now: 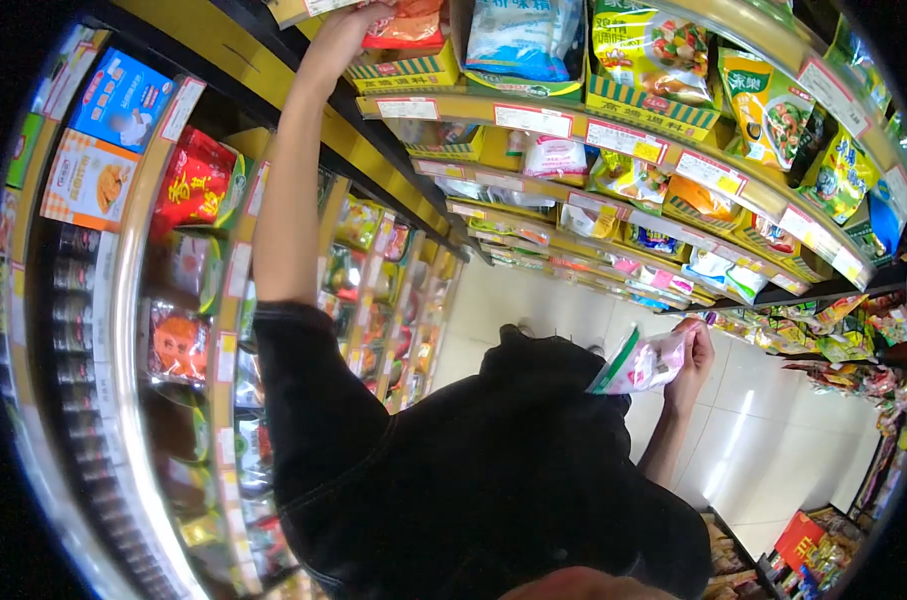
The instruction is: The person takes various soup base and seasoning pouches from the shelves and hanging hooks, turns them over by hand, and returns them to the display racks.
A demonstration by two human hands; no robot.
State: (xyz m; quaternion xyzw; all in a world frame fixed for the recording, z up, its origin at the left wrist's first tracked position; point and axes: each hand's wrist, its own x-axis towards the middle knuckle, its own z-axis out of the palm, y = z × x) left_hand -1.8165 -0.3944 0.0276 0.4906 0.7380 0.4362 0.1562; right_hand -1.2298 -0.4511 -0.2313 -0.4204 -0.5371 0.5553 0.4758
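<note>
Pale, glossy floor tiles [783, 390] lay between tiers of store shelving, catching bright streaks of reflected light [730, 450] on the right. Price labels [628, 140] lined the beige edges of the far shelves [463, 108]; the left shelves [128, 280] had a shiny rail. Rows of colourful packets [843, 345] bordered the floor's right side.

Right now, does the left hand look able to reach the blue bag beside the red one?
Probably yes: the left hand is at the red bag in the neighbouring box, and nothing seems to block the blue bag's front.
</note>
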